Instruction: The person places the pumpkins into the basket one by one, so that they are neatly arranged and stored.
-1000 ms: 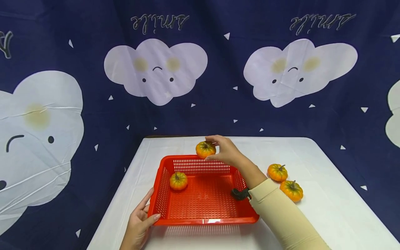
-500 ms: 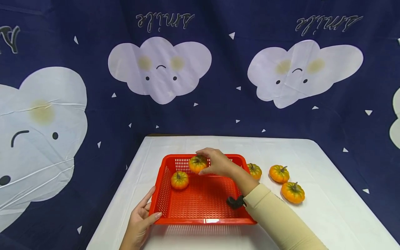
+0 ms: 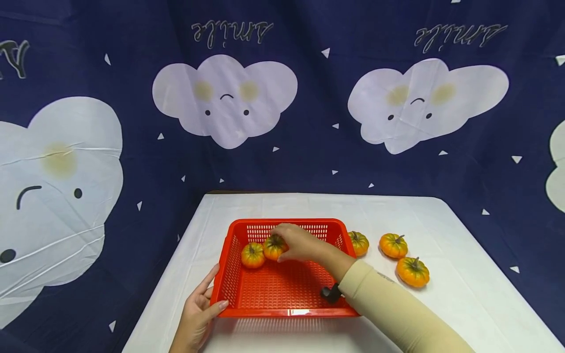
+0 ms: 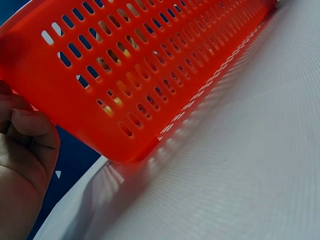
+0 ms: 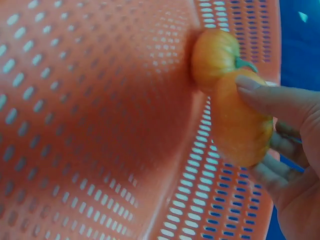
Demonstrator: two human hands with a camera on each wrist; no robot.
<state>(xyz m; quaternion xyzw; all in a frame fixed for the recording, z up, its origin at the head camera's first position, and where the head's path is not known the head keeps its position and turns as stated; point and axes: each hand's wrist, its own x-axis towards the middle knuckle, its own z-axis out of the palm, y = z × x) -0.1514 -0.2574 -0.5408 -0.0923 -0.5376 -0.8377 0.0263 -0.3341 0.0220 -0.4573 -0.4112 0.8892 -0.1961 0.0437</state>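
Observation:
A red plastic basket (image 3: 287, 313) with slotted walls stands on the white-covered table. Inside, a small orange pumpkin (image 3: 252, 256) sits near the back left corner. My right hand (image 3: 298, 244) reaches into the basket and grips a second small pumpkin (image 3: 273, 248) between thumb and fingers, right beside the first. In the right wrist view, the held pumpkin (image 5: 240, 122) overlaps the other pumpkin (image 5: 215, 57). At the basket's front left corner, my left hand (image 3: 199, 310) holds the rim, thumb on top and fingers along the outer side.
Right of the basket lie more pumpkins: one close against its wall (image 3: 358, 243), one farther out (image 3: 394, 245) and one nearer the front (image 3: 413, 272). A dark blue curtain (image 3: 309, 166) with clouds hangs behind the table (image 3: 468, 299).
My right hand has carried its pumpkin from above the basket's back rim down into the basket, beside the first pumpkin. The left hand keeps its hold on the corner.

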